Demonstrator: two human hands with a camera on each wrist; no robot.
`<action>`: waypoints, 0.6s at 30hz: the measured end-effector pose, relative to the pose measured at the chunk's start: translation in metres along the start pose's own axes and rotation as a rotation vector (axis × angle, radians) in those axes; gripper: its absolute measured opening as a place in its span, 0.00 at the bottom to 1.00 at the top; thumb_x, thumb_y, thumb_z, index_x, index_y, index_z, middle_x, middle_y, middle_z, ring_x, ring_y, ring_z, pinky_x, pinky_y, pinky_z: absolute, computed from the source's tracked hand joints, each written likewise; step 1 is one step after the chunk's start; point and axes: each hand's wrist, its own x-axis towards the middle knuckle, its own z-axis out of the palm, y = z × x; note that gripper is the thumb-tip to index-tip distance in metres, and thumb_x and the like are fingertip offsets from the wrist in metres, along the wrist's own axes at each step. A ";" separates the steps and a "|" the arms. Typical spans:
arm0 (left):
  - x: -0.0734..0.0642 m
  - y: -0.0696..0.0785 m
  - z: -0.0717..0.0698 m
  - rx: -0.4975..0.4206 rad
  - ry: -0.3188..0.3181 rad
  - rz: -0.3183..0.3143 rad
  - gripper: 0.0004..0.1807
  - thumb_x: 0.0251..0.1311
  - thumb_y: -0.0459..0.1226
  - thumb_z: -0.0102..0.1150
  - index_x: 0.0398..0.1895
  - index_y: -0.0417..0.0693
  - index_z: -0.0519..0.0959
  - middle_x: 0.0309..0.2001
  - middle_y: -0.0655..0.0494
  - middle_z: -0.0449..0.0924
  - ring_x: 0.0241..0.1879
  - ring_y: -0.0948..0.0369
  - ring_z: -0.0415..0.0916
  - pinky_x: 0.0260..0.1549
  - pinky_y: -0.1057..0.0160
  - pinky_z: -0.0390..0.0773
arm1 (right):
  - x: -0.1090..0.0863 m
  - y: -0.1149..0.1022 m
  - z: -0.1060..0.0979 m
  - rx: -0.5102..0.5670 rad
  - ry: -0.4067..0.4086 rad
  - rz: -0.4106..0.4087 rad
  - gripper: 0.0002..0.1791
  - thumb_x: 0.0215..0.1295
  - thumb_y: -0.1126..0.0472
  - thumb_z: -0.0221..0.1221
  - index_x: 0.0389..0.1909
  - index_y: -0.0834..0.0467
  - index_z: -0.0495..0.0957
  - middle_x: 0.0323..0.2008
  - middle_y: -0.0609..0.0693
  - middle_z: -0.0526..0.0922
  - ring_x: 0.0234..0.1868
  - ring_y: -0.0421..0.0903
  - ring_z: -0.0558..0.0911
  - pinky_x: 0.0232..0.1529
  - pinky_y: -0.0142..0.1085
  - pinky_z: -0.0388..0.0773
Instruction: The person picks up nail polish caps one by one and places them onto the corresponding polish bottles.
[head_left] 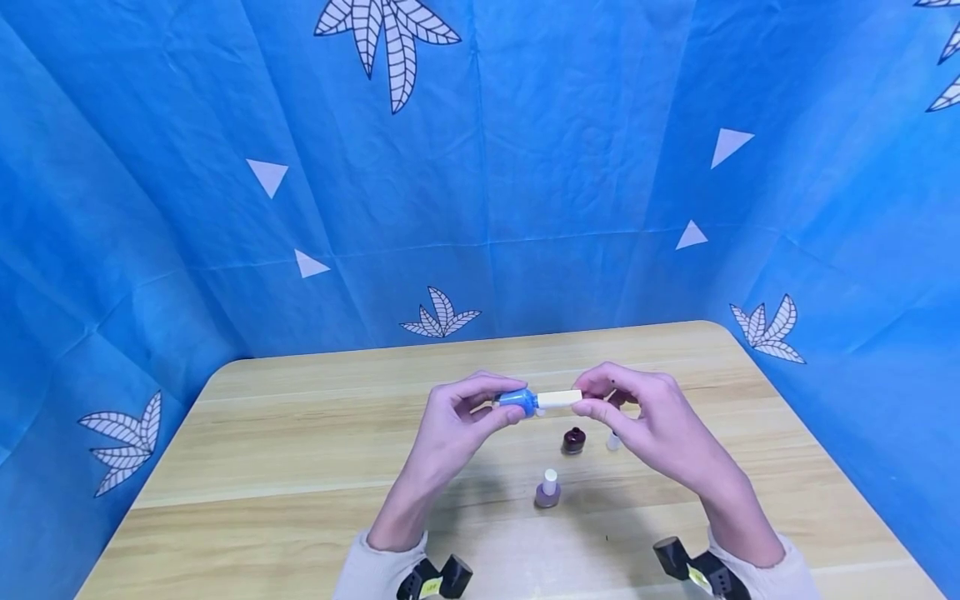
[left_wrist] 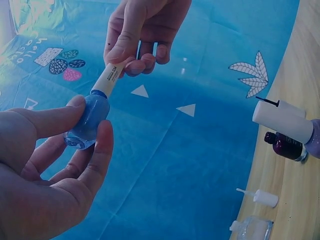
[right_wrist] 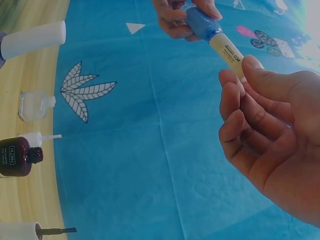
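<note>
My left hand holds a small nail polish bottle of blue polish above the table, thumb on one side and fingers on the other. The bottle lies nearly sideways, its neck toward the right. On that neck sits a long cream cap. The far end of the cap is pinched between thumb and fingertips of my right hand. Dark print with "034" shows on the cap in the right wrist view. Seen from the left wrist, the cap meets the blue bottle with no visible gap.
A lilac polish bottle with a white cap stands nearest me. Behind it are an uncapped dark red bottle and a clear bottle. A white brush cap and a dark-brushed cap lie loose. Blue cloth surrounds the wooden table.
</note>
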 end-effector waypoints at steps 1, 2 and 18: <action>0.000 0.000 0.000 0.001 0.002 0.000 0.14 0.61 0.26 0.69 0.50 0.36 0.86 0.49 0.44 0.84 0.50 0.51 0.83 0.54 0.57 0.84 | 0.000 0.000 0.000 -0.001 0.002 -0.003 0.11 0.64 0.69 0.69 0.42 0.50 0.84 0.33 0.36 0.86 0.29 0.37 0.82 0.26 0.27 0.79; 0.000 0.000 0.000 0.002 0.004 0.001 0.14 0.61 0.26 0.69 0.50 0.36 0.86 0.49 0.44 0.85 0.50 0.51 0.83 0.54 0.56 0.84 | 0.001 0.000 0.000 -0.002 0.005 -0.007 0.11 0.64 0.69 0.69 0.42 0.50 0.84 0.33 0.36 0.86 0.30 0.37 0.82 0.27 0.27 0.80; 0.001 0.000 -0.001 0.008 -0.002 -0.013 0.14 0.61 0.27 0.70 0.50 0.36 0.86 0.49 0.45 0.85 0.49 0.52 0.84 0.53 0.57 0.85 | 0.002 0.001 0.001 -0.006 0.007 -0.024 0.12 0.63 0.69 0.69 0.42 0.50 0.84 0.33 0.36 0.85 0.30 0.39 0.83 0.33 0.26 0.81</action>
